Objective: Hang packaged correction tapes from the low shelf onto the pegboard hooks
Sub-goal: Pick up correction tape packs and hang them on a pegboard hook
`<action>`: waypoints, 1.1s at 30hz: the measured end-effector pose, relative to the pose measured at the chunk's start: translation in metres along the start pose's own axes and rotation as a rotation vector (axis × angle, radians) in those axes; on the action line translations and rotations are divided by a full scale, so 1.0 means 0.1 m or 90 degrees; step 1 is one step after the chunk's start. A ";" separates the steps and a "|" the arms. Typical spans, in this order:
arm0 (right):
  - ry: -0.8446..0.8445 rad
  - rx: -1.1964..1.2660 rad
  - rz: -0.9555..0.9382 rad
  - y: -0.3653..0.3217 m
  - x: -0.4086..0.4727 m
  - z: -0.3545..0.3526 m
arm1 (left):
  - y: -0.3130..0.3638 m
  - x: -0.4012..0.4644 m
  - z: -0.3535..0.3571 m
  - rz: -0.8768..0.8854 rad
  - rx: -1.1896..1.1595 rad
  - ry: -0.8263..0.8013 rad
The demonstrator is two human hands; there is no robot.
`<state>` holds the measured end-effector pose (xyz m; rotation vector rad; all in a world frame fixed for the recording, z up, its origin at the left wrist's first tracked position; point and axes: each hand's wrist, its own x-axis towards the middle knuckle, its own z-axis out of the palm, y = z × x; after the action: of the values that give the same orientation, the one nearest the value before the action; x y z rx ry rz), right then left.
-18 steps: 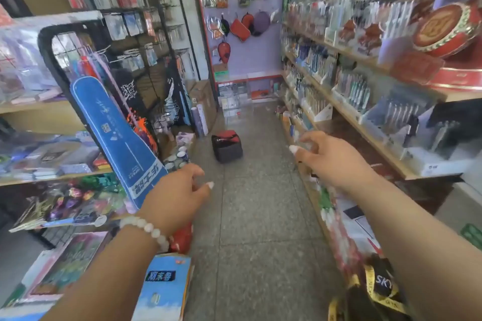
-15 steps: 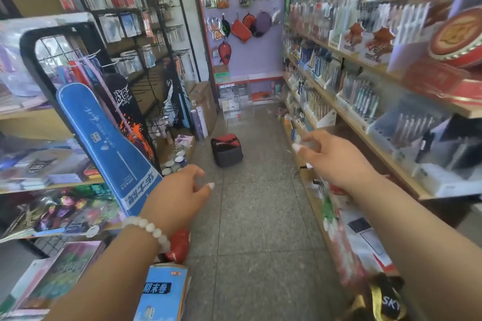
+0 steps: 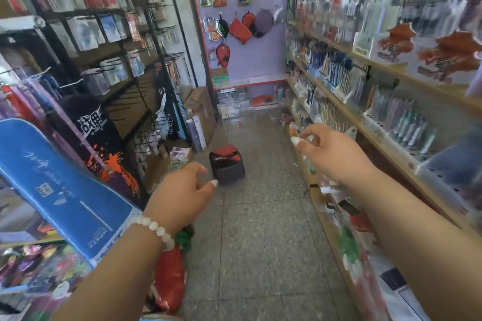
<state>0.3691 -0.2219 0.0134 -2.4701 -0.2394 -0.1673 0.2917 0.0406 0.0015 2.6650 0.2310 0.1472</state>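
Blur smears most of the aisle, so much of the stock cannot be read. Your left hand (image 3: 182, 190) hangs over the grey floor (image 3: 260, 242) with fingers loosely curled and nothing in them, a white bead bracelet (image 3: 154, 228) at the wrist. Your right hand (image 3: 336, 156) reaches toward the low shelf (image 3: 328, 232) on the right, thumb and forefinger drawn close together; something pale and small may sit between them, but you cannot tell whether it is a package or only the nails. Correction tapes cannot be singled out: the low shelf shows only smeared packets of red, green and white, partly hidden behind your right forearm. Dark pegboard hooks (image 3: 146, 101) stand on the left, several bare, beyond a blue racket cover (image 3: 52, 180) cut off by the left edge. A red and black bag (image 3: 226, 164) sits on the floor ahead, just past your left fingertips in the view. Pens fill the upper right shelves (image 3: 365, 125), their labels unreadable.
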 end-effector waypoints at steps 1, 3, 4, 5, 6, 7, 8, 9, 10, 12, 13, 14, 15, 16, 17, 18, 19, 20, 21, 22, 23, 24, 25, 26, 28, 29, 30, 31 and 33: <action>0.006 0.000 -0.003 -0.03 0.17 0.05 | -0.04 0.17 -0.01 0.002 -0.001 0.003; 0.005 -0.001 0.002 -0.10 0.49 0.13 | -0.11 0.51 -0.06 0.000 -0.005 0.003; 0.004 0.004 0.006 -0.15 0.65 0.16 | -0.14 0.68 -0.08 -0.002 -0.008 0.002; 0.006 0.013 0.007 -0.18 0.81 0.20 | -0.16 0.86 -0.11 0.000 -0.007 0.001; 0.011 0.023 0.009 -0.21 0.95 0.22 | -0.17 1.04 -0.12 0.004 -0.001 -0.004; 0.016 0.031 0.013 -0.22 1.09 0.24 | -0.17 1.21 -0.13 0.007 0.005 -0.006; 0.018 0.039 0.018 -0.23 1.23 0.25 | -0.17 1.38 -0.14 0.008 0.001 -0.006; 0.018 0.045 0.024 -0.22 1.37 0.26 | -0.16 1.54 -0.13 0.010 -0.006 -0.007; 0.019 0.046 0.029 -0.20 1.52 0.28 | -0.15 1.71 -0.11 0.012 -0.010 -0.010; 0.028 0.028 0.029 -0.13 1.83 0.33 | -0.11 2.04 -0.04 0.017 -0.007 -0.012; 0.035 0.023 0.028 -0.08 1.99 0.36 | -0.09 2.20 0.00 0.018 -0.004 -0.011; 0.040 0.023 0.028 -0.02 2.16 0.40 | -0.08 2.37 0.05 0.021 0.000 -0.013; 0.040 0.025 0.029 0.04 2.34 0.43 | -0.05 2.55 0.10 0.025 0.005 -0.013; 0.038 0.029 0.029 0.10 2.53 0.46 | -0.03 2.74 0.16 0.028 0.007 -0.012; 0.034 0.030 0.027 0.17 2.73 0.48 | 0.00 2.95 0.22 0.029 0.008 -0.012; 0.033 0.025 0.022 0.24 2.94 0.49 | 0.04 3.16 0.28 0.029 0.008 -0.013; 0.034 0.020 0.013 0.32 3.14 0.50 | 0.08 3.38 0.35 0.031 0.011 -0.015; 0.036 0.018 0.003 0.39 3.35 0.49 | 0.14 3.60 0.41 0.032 0.014 -0.013; 0.036 0.021 -0.004 0.46 3.57 0.48 | 0.20 3.82 0.47 0.031 0.016 -0.010; 0.034 0.022 -0.007 0.52 3.78 0.47 | 0.27 4.03 0.52 0.028 0.017 -0.007; 0.028 0.022 -0.011 0.57 3.99 0.46 | 0.34 4.24 0.55 0.023 0.017 -0.001; 0.021 0.022 -0.017 0.62 4.21 0.45 | 0.41 4.44 0.59 0.018 0.014 0.006; 0.015 0.023 -0.024 0.66 4.42 0.45 | 0.48 4.63 0.62 0.015 0.008 0.014; 0.012 0.024 -0.031 0.69 4.62 0.45 | 0.54 4.81 0.65 0.012 0.002 0.022; 0.010 0.014 -0.045 0.73 5.01 0.46 | 0.62 5.15 0.68 0.003 -0.008 0.035; 0.005 0.010 -0.051 0.75 5.19 0.47 | 0.64 5.32 0.69 -0.003 -0.006 0.038; -0.001 0.009 -0.056 0.77 5.35 0.50 | 0.66 5.48 0.71 -0.008 0.000 0.039; -0.009 0.013 -0.058 0.79 5.51 0.53 | 0.66 5.64 0.73 -0.011 0.007 0.039; -0.020 0.026 -0.058 0.84 5.82 0.60 | 0.66 5.97 0.77 -0.014 0.009 0.043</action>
<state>0.9580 -0.1742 0.0198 -2.4247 -0.3657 -0.1619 0.8965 0.0601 0.0017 2.6730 0.2838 0.2288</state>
